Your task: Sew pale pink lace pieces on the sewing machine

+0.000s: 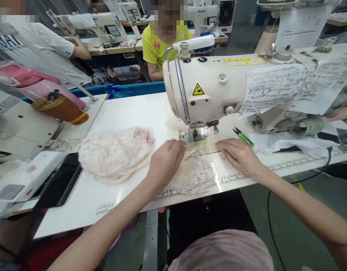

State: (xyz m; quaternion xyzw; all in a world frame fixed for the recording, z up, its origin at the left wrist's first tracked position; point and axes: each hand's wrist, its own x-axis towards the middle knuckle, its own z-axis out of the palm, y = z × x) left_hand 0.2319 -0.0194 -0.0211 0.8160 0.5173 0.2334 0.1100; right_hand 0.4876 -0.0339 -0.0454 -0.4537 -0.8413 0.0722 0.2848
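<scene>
A cream sewing machine (218, 86) stands on the white table (128, 113). A pale pink lace piece (194, 173) lies under its presser foot (197, 134) and runs toward the table's front edge. My left hand (165, 163) rests on the lace left of the foot, its fingers curled down onto the fabric. My right hand (237, 154) lies flat to the right of the foot, fingers stretched toward the needle, pressing the lace's edge. Green thread snips (243, 137) lie just beyond my right hand.
A heap of pink lace pieces (116, 152) sits left of my left hand. A black phone (60, 182) lies near the table's left edge. White cloth (289, 143) lies under the machine arm. Papers (289, 86) hang on the machine. Other people work at machines behind.
</scene>
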